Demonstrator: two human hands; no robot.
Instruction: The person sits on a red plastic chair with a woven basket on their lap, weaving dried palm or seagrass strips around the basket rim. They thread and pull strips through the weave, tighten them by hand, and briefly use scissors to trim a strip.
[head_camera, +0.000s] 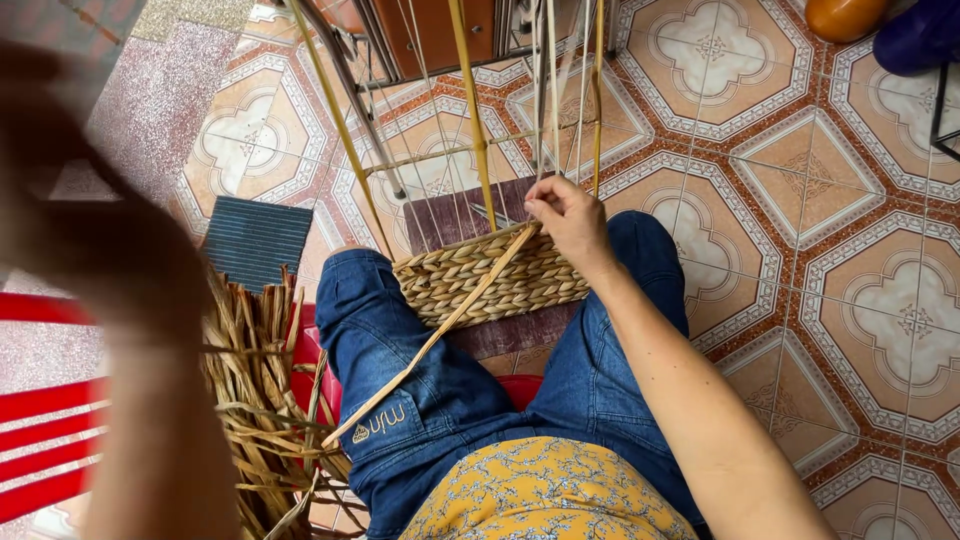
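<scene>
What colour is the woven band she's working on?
Pale straw tan, in a braided pattern; the woven band shows in the head view, under the right hand.

Patterned floor tiles (800, 170) in cream and terracotta. A dark ribbed mat (255, 238) lies at left, beside a red plastic chair (40, 440). An orange round object (843, 17) and a blue one (920, 35) sit at upper right.

**Layout around the seated person**

A woven basket (490, 280) is held between the knees, with upright stakes (470, 110) rising from its far rim. The right hand (568, 218) is placed on that rim's right end. A long strand (430, 340) is laid across the left thigh. Dried reeds (265, 390) are piled to the left, a mat (257, 240) beyond them.
</scene>
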